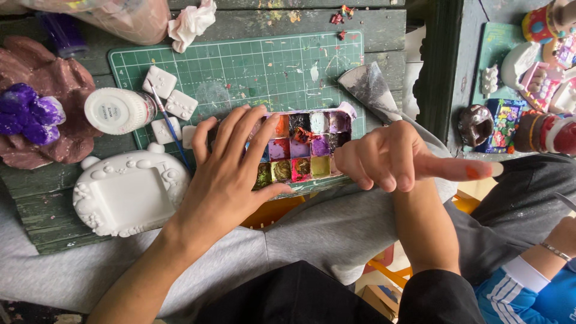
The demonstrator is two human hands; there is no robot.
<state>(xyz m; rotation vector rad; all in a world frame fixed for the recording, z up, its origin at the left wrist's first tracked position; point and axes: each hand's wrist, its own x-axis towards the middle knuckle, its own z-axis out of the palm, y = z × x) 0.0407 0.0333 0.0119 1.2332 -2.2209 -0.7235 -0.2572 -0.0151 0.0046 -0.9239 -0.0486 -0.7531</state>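
Note:
My left hand (pixel 231 171) lies flat with fingers spread on the left end of a paint palette tray (pixel 307 144), whose small wells hold orange, black, white, purple, pink and green paint. My right hand (pixel 396 159) hovers at the tray's right end; its index finger points to the right and carries an orange smear near the tip, the other fingers curled, holding nothing. A thin blue-handled brush (pixel 170 129) lies just left of my left hand. The tray rests on the front edge of a green cutting mat (pixel 252 66).
A white plaster figure (pixel 129 192) with a blank screen shape lies front left. A white-capped paint bottle (pixel 118 110) and small white plaster blocks (pixel 161 81) lie on the mat. A brown and purple figure (pixel 33 108) sits far left. Painted figures (pixel 540 78) crowd the right. Another person's arm (pixel 549 255) is bottom right.

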